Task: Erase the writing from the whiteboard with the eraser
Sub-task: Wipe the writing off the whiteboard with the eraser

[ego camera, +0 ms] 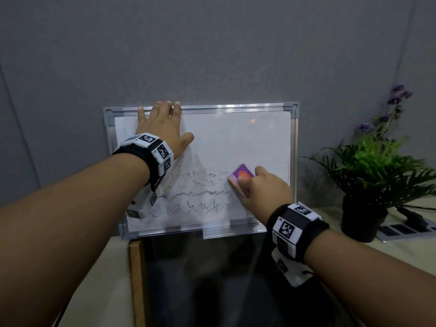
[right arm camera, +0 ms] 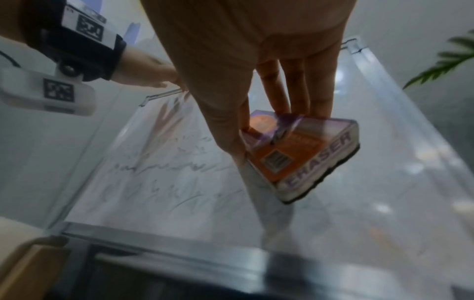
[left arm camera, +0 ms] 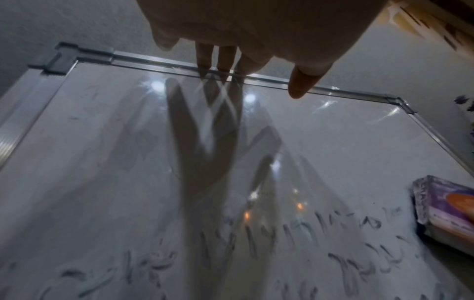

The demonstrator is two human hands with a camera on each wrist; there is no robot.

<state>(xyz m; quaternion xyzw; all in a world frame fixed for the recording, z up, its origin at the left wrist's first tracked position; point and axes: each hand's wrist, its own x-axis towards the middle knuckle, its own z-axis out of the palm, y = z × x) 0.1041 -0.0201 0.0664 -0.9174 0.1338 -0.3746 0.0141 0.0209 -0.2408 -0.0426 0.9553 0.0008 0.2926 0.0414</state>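
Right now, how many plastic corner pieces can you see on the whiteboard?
3. One at the whiteboard's top left, one at the top right, one at the bottom left. The bottom right corner is hidden behind the right hand and wrist.

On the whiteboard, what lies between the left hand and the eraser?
In the head view, only bare, already wiped whiteboard lies between the left hand and the eraser; the smeared writing sits lower.

Smeared writing (ego camera: 195, 192) seemingly illegible; eraser (left arm camera: 446, 211) cut off.
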